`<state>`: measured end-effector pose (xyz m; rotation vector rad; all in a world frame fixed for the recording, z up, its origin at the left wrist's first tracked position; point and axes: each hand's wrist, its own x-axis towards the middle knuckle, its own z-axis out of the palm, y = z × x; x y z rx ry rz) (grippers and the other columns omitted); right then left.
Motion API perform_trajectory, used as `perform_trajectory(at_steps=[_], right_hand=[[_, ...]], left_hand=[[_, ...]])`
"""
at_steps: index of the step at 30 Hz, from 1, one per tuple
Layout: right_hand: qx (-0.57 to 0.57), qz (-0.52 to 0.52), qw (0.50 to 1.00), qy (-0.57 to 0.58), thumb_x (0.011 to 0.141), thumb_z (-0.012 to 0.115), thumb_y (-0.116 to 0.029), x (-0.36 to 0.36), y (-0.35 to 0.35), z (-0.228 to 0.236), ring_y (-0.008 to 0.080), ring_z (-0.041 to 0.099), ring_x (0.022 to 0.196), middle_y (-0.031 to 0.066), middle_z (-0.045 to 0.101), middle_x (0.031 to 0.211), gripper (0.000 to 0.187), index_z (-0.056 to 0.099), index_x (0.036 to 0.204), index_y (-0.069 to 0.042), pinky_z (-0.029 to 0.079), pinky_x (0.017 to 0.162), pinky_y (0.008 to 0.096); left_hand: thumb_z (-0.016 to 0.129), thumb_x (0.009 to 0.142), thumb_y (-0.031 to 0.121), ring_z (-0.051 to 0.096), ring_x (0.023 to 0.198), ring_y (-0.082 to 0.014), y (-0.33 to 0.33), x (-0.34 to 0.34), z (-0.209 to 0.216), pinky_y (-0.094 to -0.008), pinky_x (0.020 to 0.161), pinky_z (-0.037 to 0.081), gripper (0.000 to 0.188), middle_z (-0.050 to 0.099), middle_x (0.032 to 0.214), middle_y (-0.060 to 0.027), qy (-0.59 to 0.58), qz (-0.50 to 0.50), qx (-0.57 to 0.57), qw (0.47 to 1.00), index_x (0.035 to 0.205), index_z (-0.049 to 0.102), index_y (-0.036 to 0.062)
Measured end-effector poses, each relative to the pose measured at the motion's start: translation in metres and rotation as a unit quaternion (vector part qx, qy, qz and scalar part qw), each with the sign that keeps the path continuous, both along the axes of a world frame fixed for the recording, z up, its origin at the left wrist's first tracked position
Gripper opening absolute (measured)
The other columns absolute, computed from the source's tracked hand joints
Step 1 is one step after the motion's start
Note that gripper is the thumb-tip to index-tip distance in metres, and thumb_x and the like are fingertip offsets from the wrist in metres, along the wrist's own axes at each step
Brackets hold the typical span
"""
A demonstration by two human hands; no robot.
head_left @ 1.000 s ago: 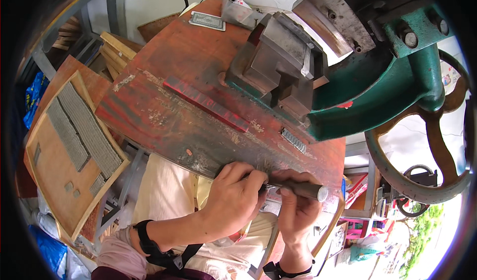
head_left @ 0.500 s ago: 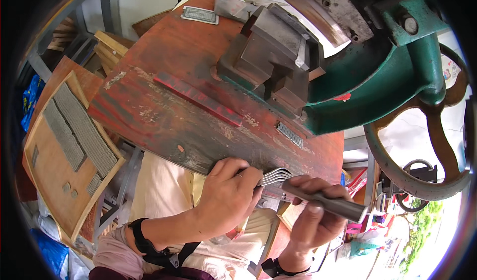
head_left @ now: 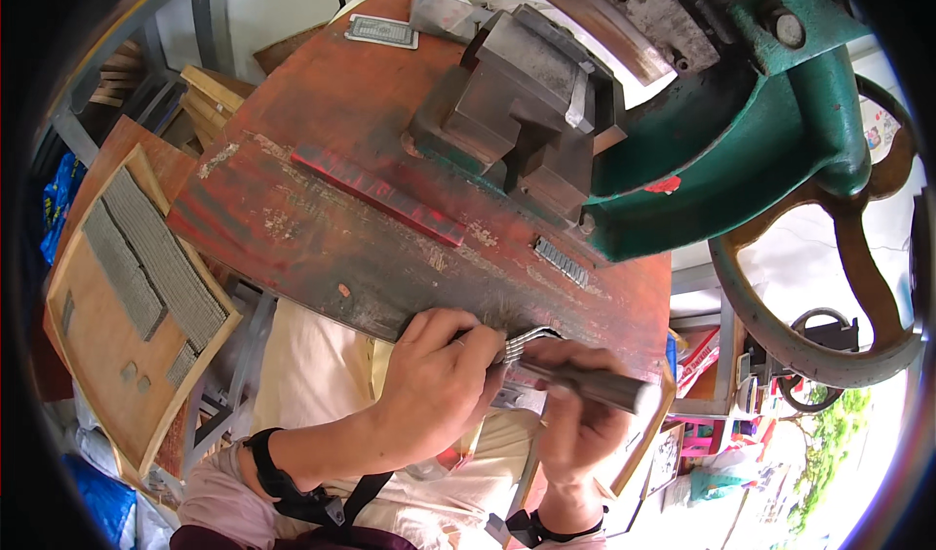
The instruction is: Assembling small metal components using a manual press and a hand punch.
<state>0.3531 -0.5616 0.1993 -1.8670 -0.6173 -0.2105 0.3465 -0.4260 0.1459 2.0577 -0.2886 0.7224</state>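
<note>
My left hand is closed at the table's near edge, pinching a bundle of thin, shiny, bent metal strips. The strips stick out to the right from between the fingers; their other ends are hidden in the hand. My right hand, partly blurred, is wrapped round a dark grey metal bar with a rounded outline. The bar's left end lies close beside the strips; whether it touches them I cannot tell.
On the worn red table are a red bar, a small ridged metal strip and a playing card. A green press with a big handwheel stands right. At left, a wooden tray holds grey ridged strips.
My right hand has moved left and slightly down with the metal bar, bringing its end closer to my left hand. The left hand keeps its grip. The whole view has shifted slightly.
</note>
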Motion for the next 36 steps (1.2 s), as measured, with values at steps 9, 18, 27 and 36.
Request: perform_trajectory(at_steps=[9, 18, 27, 36], right_hand=[[0.040, -0.003, 0.999, -0.019, 0.087, 0.049, -0.003, 0.003, -0.003, -0.010, 0.0295, 0.061, 0.085, 0.0192, 0.058, 0.091, 0.017, 0.042, 0.101, 0.001, 0.050, 0.064, 0.0313], [0.059, -0.034, 0.998, -0.003, 0.088, 0.050, -0.006, -0.002, -0.005, -0.013, 0.0274, 0.060, 0.085, 0.0175, 0.057, 0.091, 0.019, 0.040, 0.103, 0.001, 0.049, 0.063, 0.0282], [0.044, -0.015, 0.999, -0.014, 0.088, 0.049, -0.005, 0.002, -0.002, -0.013, 0.0278, 0.060, 0.083, 0.0173, 0.056, 0.091, 0.018, 0.042, 0.103, 0.001, 0.048, 0.061, 0.0274], [0.091, -0.022, 0.996, -0.009, 0.087, 0.050, -0.001, 0.000, -0.002, -0.014, 0.0282, 0.060, 0.089, 0.0163, 0.057, 0.091, 0.018, 0.043, 0.103, 0.002, 0.049, 0.073, 0.0335]], left_hand=[[0.075, 0.061, 0.002, 0.055, 0.082, -0.0255, 0.000, 0.000, -0.003, -0.0378, 0.072, 0.043, 0.034, 0.057, 0.077, -0.0058, 0.000, -0.007, 0.002, 1.000, 0.089, 0.056, 0.0023], [0.074, 0.061, 0.001, 0.054, 0.082, -0.0255, 0.000, -0.001, 0.000, -0.0376, 0.072, 0.043, 0.034, 0.056, 0.078, -0.0052, -0.001, -0.006, 0.006, 1.000, 0.089, 0.056, 0.0025], [0.070, 0.063, 0.003, 0.053, 0.085, -0.0256, 0.001, -0.002, 0.000, -0.0382, 0.075, 0.041, 0.032, 0.057, 0.075, -0.0081, 0.012, -0.013, 0.001, 1.000, 0.092, 0.055, 0.0013], [0.076, 0.060, 0.003, 0.055, 0.082, -0.0252, 0.001, 0.000, -0.001, -0.0365, 0.071, 0.043, 0.032, 0.057, 0.081, -0.0057, 0.011, -0.008, 0.004, 1.000, 0.086, 0.056, 0.0039]])
